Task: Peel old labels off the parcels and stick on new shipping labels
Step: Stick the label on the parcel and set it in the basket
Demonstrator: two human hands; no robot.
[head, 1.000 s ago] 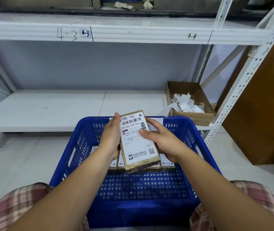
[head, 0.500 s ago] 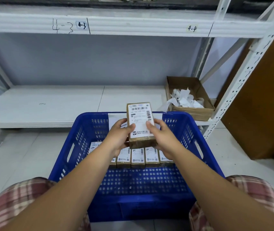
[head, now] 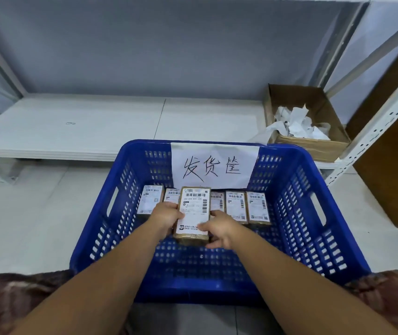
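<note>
A small brown parcel [head: 194,209] with a white shipping label on top is low inside the blue crate [head: 297,213]. My left hand [head: 165,217] grips its left side and my right hand [head: 219,229] grips its right side near the lower end. It lies over a row of several similar labelled parcels [head: 257,207] standing along the crate's far wall. A white paper sign with handwritten characters [head: 213,165] hangs on that far wall.
A cardboard box [head: 314,141] holding crumpled white paper scraps sits on the low white shelf [head: 72,126] at the right. A perforated shelf post [head: 372,131] and a brown panel stand to the right. The crate rests between my knees on the tiled floor.
Both hands have carried the parcel down from above the crate rim into the crate, onto the row of parcels. The view has tilted downward.
</note>
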